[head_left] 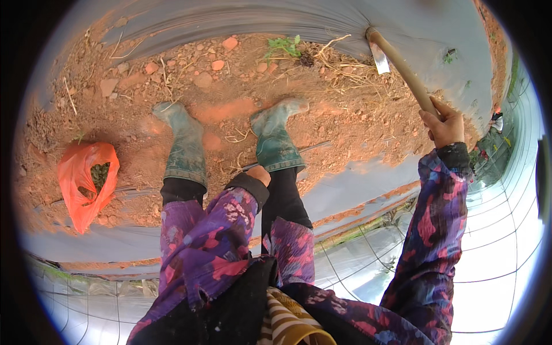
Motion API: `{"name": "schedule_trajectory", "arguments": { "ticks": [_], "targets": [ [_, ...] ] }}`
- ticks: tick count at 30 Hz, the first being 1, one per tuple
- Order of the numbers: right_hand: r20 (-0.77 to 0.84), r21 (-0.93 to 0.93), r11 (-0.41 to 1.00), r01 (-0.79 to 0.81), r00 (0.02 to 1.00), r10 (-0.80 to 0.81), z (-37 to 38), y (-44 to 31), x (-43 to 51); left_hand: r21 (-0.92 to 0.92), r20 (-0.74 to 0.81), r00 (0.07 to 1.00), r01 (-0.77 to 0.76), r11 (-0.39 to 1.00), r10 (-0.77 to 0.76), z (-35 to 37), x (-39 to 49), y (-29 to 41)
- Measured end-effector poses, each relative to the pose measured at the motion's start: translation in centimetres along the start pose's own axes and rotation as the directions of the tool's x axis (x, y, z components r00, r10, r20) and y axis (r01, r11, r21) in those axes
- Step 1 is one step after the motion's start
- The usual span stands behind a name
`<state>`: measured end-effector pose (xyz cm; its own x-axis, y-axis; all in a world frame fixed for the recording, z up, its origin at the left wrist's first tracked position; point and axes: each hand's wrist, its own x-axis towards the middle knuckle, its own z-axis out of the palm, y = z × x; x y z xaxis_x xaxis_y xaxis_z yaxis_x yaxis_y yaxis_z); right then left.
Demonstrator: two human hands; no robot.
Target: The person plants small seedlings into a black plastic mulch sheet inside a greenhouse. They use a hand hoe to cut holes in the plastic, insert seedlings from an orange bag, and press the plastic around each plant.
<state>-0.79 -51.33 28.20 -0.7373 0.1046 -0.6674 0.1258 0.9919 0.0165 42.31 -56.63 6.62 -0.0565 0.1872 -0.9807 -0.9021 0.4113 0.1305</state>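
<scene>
My right hand (444,123) grips the wooden handle (403,71) of a small hand tool, which looks like a hoe. Its shiny metal blade (380,59) hangs at the far end, by the edge of the grey plastic mulch film (424,41). Creases in the film spread out from around the tool's head. My left hand (259,174) is low in front of my knees, close to the top of one green rubber boot (278,138). Its fingers are mostly hidden, so I cannot tell whether it holds anything. A small green leafy plant (283,46) grows at the film's edge.
An orange plastic bag (86,177) with dark green contents sits open on the reddish soil (224,90), left of my other boot (185,146). Stones and dry stalks lie along the film. Another film-covered strip (362,177) runs behind me, towards a translucent greenhouse wall (487,258).
</scene>
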Motion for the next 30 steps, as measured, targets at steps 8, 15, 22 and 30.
{"name": "schedule_trajectory", "arguments": {
  "ticks": [8,15,22,30],
  "targets": [
    [-0.008,-0.035,0.998,0.049,0.999,-0.049,0.6,1.8,-0.4,0.138,0.093,0.994,-0.063,0.988,0.05,-2.9,-1.0,1.9],
    [0.003,-0.077,0.993,0.093,0.996,-0.093,-0.1,1.7,-0.1,0.205,0.033,0.996,-0.092,0.974,0.087,-3.1,-1.2,2.5],
    [-0.025,-0.109,0.971,0.213,0.976,-0.217,-0.2,3.0,0.0,0.331,0.021,0.982,-0.185,0.925,0.188,-5.6,-1.6,2.5],
    [0.145,0.064,0.988,0.143,0.978,-0.151,-3.7,2.0,1.9,0.406,0.091,0.98,-0.199,0.892,0.177,-6.6,-1.5,3.1]
  ]
}}
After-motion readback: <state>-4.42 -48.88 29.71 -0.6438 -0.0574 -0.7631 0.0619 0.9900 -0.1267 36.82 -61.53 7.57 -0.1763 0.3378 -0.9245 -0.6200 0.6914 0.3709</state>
